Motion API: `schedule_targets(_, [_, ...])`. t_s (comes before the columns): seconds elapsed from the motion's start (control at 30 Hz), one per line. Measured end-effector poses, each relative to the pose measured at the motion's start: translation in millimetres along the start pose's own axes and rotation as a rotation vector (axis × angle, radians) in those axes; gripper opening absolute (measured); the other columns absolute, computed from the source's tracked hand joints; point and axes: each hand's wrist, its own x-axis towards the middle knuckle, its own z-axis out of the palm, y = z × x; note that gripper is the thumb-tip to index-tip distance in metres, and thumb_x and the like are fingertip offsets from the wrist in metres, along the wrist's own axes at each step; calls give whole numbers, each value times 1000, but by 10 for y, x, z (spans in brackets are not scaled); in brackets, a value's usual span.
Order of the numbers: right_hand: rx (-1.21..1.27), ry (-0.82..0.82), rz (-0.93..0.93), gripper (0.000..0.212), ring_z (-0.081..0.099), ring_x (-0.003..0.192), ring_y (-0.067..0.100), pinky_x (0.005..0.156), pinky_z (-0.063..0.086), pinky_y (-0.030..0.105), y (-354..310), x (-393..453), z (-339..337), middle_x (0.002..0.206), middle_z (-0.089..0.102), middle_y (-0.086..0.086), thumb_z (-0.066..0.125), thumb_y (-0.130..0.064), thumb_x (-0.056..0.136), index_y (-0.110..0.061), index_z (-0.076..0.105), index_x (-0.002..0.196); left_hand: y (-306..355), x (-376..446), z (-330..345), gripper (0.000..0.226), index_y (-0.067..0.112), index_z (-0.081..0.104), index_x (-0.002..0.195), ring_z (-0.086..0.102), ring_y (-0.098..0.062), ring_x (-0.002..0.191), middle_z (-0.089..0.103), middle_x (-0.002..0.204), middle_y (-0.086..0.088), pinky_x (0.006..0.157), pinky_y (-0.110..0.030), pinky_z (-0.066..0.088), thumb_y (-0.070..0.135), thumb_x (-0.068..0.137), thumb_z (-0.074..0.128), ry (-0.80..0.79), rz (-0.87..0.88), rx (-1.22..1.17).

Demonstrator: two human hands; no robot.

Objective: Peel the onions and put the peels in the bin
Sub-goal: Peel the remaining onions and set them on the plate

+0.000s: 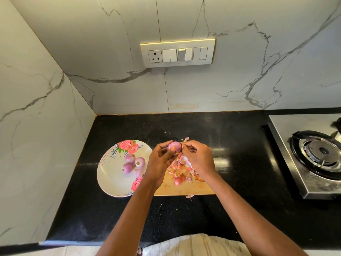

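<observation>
Pink-purple and glossy, the small onion [174, 146] sits raised above the far edge of the wooden chopping board [184, 187], cupped in the left hand [160, 159], whose thumb and curled fingers wrap round it. The right hand [198, 157] meets it from the other side, its fingertips pinching what looks like a thin strip of skin at the onion's right edge, though the pinch is too small to read with certainty.

Beneath the hands lies a loose heap of peels [182, 168] on the board, with one onion [178, 181] still among them. Four peeled onions [134, 164] rest together on the floral plate [110, 174], just left of the board on the black countertop [230, 145]. A gas stove [313, 156] stands well to the right. No bin shows in view.

An onion this size should be light and firm, but slick once bared, so it probably wants a wrapped hold rather than a fingertip one. The papery skin is likely brittle and tears in flakes; taking it at a loose edge near the root or tip seems soundest.
</observation>
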Motion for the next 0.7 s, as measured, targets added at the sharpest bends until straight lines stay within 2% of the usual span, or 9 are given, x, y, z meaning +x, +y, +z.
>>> schedule_targets(0.07, [57,-22,23,16,67,87,-9,79,56,12,-17,16,-15,94,73,-13,69,-21,96,-18,77,110,16,-6,1,46,17,62,126,70,-23,112,69,125,-6,95,-36,58,29,83,74,5,7,-21])
schedule_targets(0.17, [146,-60,32,17,64,93,-14,79,52,8,-67,20,-23,97,70,-21,69,-27,96,-22,75,112,51,-4,-7,47,18,63,125,70,-23,113,70,124,-6,96,-36,58,29,81,73,14,26,-27])
schedule_targets(0.3, [141,-44,0,17,63,95,-14,78,49,4,-68,4,-26,98,70,-19,72,-22,94,-19,75,110,45,4,-2,46,21,64,123,70,-22,112,70,122,-3,97,-37,57,30,80,75,23,43,21])
schedule_targets(0.43, [124,-1,-24,15,66,95,-7,80,52,9,-57,1,-32,97,71,-18,74,-17,92,-21,75,107,16,5,13,43,24,64,123,70,-19,109,71,119,1,93,-32,59,31,82,76,38,55,75])
schedule_targets(0.6, [85,10,-64,24,68,90,-5,75,54,10,-101,3,-1,93,71,-14,77,-14,89,-20,65,109,-6,15,-9,35,23,64,123,70,-17,109,72,118,2,86,-25,58,24,89,75,55,69,112])
schedule_targets(0.7, [41,-13,-86,28,69,85,-1,74,56,12,-104,18,-6,92,70,-10,79,-15,87,-18,60,108,14,-5,-7,36,22,63,124,70,-16,109,71,118,2,87,-26,58,24,89,75,37,70,110])
